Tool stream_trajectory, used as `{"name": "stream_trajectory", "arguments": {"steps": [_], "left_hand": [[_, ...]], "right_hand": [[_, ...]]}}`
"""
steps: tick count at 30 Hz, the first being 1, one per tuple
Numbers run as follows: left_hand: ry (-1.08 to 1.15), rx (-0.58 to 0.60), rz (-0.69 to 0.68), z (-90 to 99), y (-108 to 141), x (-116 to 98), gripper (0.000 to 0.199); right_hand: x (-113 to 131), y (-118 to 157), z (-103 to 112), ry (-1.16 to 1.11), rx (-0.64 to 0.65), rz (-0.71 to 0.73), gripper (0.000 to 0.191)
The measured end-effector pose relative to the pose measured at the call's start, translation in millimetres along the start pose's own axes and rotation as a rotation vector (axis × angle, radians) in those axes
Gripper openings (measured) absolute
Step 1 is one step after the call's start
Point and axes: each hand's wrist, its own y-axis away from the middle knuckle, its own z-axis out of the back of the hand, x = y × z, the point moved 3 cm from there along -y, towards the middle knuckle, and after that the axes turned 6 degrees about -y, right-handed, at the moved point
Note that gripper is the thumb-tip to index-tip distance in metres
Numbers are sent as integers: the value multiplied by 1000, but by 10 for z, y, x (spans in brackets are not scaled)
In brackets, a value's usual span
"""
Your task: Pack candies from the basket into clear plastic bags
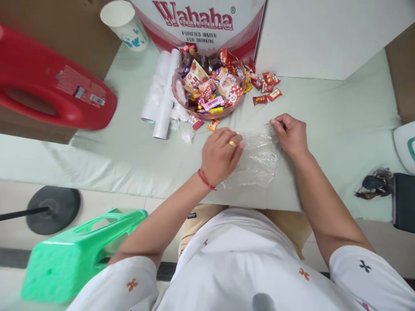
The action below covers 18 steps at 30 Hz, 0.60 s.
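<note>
A clear, crinkled plastic bag point(256, 160) lies spread on the cloth-covered table in front of me. My right hand point(290, 134) pinches its upper right corner between thumb and fingertips. At the bag's left edge, my left hand point(221, 154) is palm down, with bent fingers closed on the plastic; its fingertips are partly hidden. A gold ring and a red cord bracelet are on that hand and wrist. Just beyond the hands stands a pink transparent bowl point(177, 96) heaped with wrapped sweets and snacks. An orange-wrapped sweet point(213, 125) lies near my left fingers.
Several red-wrapped sweets point(267, 88) lie right of the bowl. Two white rolls point(164, 112) lean at its left. Behind are a Wahaha carton point(207, 21) and a paper cup point(125, 26). A red jug point(58, 86) stands left, keys point(374, 183) right, a green stool point(74, 259) below.
</note>
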Motion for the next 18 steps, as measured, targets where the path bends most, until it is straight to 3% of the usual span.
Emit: {"name": "stream_trajectory", "arguments": {"steps": [3, 5, 8, 11, 15, 18], "left_hand": [[-79, 285, -39, -277, -3, 38, 46], [-153, 383, -20, -407, 37, 93, 52], [-218, 395, 14, -470, 91, 121, 60], [-246, 383, 62, -461, 105, 111, 64], [-242, 376, 69, -460, 95, 109, 65], [-239, 357, 67, -464, 95, 121, 65]], "right_hand": [[10, -136, -13, -16, 63, 3, 24], [-12, -235, 2, -54, 87, -2, 18], [-77, -323, 72, -162, 9, -59, 13], [-147, -245, 125, -285, -78, -198, 17], [-144, 57, 63, -272, 105, -329, 37], [-81, 246, 14, -172, 164, -360, 39]]}}
